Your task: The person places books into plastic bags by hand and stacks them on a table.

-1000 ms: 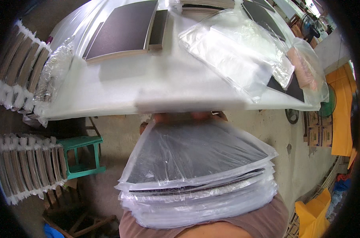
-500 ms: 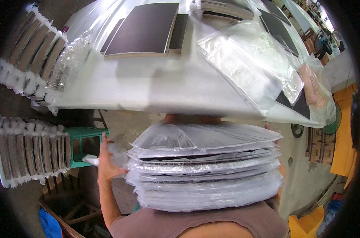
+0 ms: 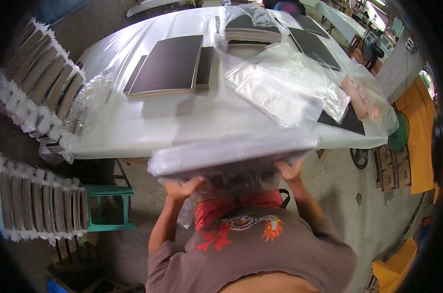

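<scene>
We are grasping a plastic-wrapped stack [image 3: 231,155] that sits, blurred, at six o'clock on the desk [image 3: 119,129], by its near edge. Our left hand [image 3: 183,186] grips it at its eight o'clock, our right hand [image 3: 291,170] at its four; some fingers are hidden from us. From the stack, we see dark slabs [image 3: 168,63] on the desk at eleven o'clock, clear plastic bags [image 3: 280,90] at one, and a green stool [image 3: 109,190] between eight and nine
</scene>
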Motion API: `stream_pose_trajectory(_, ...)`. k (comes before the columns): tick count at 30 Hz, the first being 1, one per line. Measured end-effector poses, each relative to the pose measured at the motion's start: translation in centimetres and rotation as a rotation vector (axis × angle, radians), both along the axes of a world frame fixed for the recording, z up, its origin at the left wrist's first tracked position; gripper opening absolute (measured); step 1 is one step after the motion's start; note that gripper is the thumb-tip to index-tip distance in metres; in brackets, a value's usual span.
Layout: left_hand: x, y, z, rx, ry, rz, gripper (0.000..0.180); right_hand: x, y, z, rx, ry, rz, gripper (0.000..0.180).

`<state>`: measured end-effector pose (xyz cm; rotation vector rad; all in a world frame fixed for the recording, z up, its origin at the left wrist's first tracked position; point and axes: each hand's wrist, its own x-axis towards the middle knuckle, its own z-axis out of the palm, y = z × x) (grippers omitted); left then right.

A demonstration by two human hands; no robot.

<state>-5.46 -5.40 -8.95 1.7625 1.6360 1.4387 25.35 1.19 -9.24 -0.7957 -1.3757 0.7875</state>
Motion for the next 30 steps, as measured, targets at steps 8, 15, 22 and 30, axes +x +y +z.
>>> stream_pose_trajectory(8, -0.3, 5.1, 17.6, 0.534, -0.237, 0.209, 0.04, -5.7, 4.2, 19.5, 0.177, 0.189, 0.037, 0.04)
stream_pose_trajectory(15, -1.7, 11.0, 24.9, 0.625, -0.215, 0.163, 0.042, -7.5, 10.1, 25.5, 0.458, 0.24, 0.087, 0.038)
stream_pose_trajectory(22, -5.3, 15.2, 18.3, 0.412, -0.201, -0.095, 0.069, -5.8, 15.0, 20.2, 0.104, 0.322, 0.389, 0.062)
stream_pose_trajectory(30, -3.3, 16.0, 13.0, 0.036, -0.067, 0.02, 0.06, -7.3, 16.9, 21.8, 0.114, 0.05, 0.175, 0.06)
